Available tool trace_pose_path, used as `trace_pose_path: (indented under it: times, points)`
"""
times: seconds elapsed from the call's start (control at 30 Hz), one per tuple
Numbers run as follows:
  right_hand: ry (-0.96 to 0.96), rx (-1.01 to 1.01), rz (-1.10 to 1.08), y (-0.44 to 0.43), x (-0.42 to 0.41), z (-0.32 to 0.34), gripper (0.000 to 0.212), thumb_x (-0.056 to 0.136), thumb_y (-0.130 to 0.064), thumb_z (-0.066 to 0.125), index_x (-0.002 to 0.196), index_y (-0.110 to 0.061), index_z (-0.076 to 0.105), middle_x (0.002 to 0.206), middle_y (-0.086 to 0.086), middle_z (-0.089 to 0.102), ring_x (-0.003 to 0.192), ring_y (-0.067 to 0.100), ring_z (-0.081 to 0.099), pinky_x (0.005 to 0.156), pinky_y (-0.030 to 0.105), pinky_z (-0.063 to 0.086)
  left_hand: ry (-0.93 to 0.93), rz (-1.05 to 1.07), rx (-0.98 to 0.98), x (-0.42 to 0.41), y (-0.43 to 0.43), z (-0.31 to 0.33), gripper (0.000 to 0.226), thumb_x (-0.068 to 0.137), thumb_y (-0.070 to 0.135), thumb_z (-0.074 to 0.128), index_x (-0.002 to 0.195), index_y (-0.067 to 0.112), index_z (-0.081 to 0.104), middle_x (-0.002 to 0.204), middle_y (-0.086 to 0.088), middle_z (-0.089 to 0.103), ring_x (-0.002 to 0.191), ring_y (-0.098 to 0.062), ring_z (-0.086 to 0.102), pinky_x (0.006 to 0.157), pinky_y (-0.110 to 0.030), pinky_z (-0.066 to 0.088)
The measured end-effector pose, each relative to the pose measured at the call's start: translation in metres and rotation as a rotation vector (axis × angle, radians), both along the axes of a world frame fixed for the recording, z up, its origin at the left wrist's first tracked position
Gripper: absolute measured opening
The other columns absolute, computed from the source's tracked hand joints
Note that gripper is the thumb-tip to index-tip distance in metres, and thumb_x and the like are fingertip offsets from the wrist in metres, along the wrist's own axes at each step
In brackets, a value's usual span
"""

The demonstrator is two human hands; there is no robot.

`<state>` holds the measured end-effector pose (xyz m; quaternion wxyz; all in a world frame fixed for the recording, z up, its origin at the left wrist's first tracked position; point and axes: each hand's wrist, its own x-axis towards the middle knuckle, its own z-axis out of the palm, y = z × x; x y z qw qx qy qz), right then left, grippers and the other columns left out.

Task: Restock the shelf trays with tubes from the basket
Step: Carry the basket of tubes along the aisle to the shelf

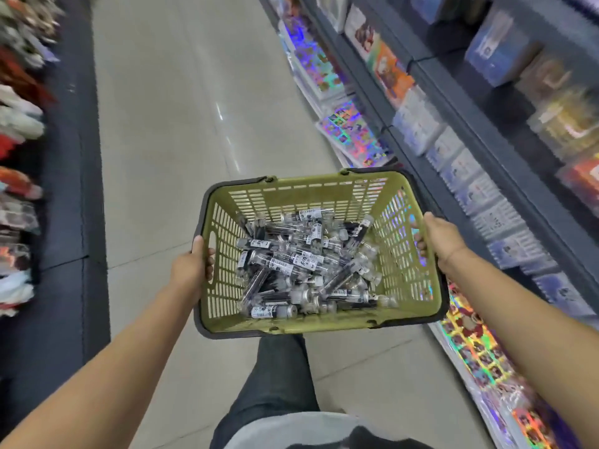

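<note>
An olive-green slotted basket [324, 192] with a black rim hangs in front of me above the aisle floor. Its bottom is covered by a loose heap of several clear tubes [301, 267] with dark contents, white labels and silver caps. My left hand [191, 267] grips the basket's left wall at the handle slot. My right hand [437, 239] grips the right wall, fingers curled inside. The shelf trays for the tubes are not in view.
A dark shelf unit [486, 131] with boxed goods and holographic card packs [353, 134] runs along the right. Another rack of blurred colourful items [19, 124] lines the left. Pale floor tiles [181, 124] stretch ahead. My dark trouser leg [278, 367] shows below the basket.
</note>
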<state>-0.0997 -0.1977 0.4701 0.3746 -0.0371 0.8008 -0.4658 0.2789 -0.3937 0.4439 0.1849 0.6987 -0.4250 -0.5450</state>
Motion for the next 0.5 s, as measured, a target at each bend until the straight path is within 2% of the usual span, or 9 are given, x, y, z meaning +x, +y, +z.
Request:
trace_pose_path:
  times: [0.13,0.2,0.3,0.4,0.5]
  points:
    - [0.011,0.031,0.09,-0.118,-0.014,-0.002,0.037,0.099,-0.028,0.028,0.078,-0.014,0.055,0.059,0.006,0.04,0.025,0.003,0.031,0.032,0.011,0.024,0.01,0.052,0.014,0.002,-0.09,-0.003,0.052,0.102,0.048,0.034,0.089,0.006,0.062,0.064,-0.004,0.051,0.052,-0.017,0.044,0.051,-0.027,0.038]
    - [0.016,0.037,0.107,-0.171,-0.02,-0.001,0.036,0.099,-0.029,0.03,0.084,-0.012,0.058,0.058,0.006,0.04,0.025,0.003,0.032,0.032,0.011,0.025,-0.007,0.053,0.024,0.001,-0.131,0.002,0.053,0.102,0.049,0.033,0.093,0.006,0.063,0.064,-0.004,0.052,0.053,-0.017,0.046,0.052,-0.028,0.039]
    - [0.011,0.019,0.134,-0.248,-0.03,0.001,0.029,0.098,-0.029,0.036,0.094,-0.012,0.059,0.058,0.006,0.041,0.027,0.004,0.032,0.033,0.012,0.025,-0.008,0.061,0.021,-0.006,-0.198,0.012,0.052,0.102,0.049,0.033,0.087,0.009,0.063,0.064,-0.003,0.051,0.055,-0.017,0.046,0.056,-0.029,0.04]
    - [0.025,0.008,0.169,-0.319,-0.044,0.006,0.026,0.099,-0.027,0.04,0.082,-0.013,0.055,0.058,0.007,0.041,0.027,0.003,0.033,0.032,0.012,0.026,0.016,0.094,0.033,-0.017,-0.265,0.018,0.049,0.102,0.048,0.034,0.083,0.011,0.061,0.064,-0.001,0.049,0.055,-0.016,0.043,0.058,-0.03,0.039]
    - [0.051,-0.007,0.211,-0.391,-0.064,0.01,0.024,0.096,-0.016,0.047,0.073,-0.016,0.052,0.058,0.007,0.041,0.027,0.003,0.033,0.032,0.012,0.027,0.045,0.139,0.028,-0.037,-0.333,0.023,0.048,0.103,0.045,0.035,0.078,0.012,0.058,0.063,-0.001,0.046,0.053,-0.015,0.04,0.055,-0.028,0.037]
